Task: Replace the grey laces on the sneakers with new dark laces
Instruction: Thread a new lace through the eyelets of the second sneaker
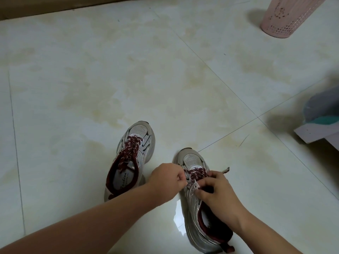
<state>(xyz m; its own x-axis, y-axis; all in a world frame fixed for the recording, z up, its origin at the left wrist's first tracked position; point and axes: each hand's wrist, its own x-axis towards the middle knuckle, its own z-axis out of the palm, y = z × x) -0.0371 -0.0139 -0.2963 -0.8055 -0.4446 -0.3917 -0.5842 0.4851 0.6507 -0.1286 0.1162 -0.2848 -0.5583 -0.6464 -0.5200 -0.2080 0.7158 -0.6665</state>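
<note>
Two grey-and-white sneakers stand on the tiled floor, toes pointing away from me. The left sneaker [132, 158] is laced all the way up with a dark red speckled lace [129, 149]. The right sneaker [198, 197] has dark red lace [196, 172] only across its lowest eyelets. My left hand [166, 179] pinches the lace at that shoe's left side. My right hand [214, 187] lies over the tongue and pinches the lace at the right eyelets. A short lace end [226, 170] lies on the floor beside the toe.
A pink perforated bin [286, 15] stands at the far right. A cardboard box [319, 132] with grey and teal items sits at the right edge. A brown board [73, 4] runs along the far side of the floor.
</note>
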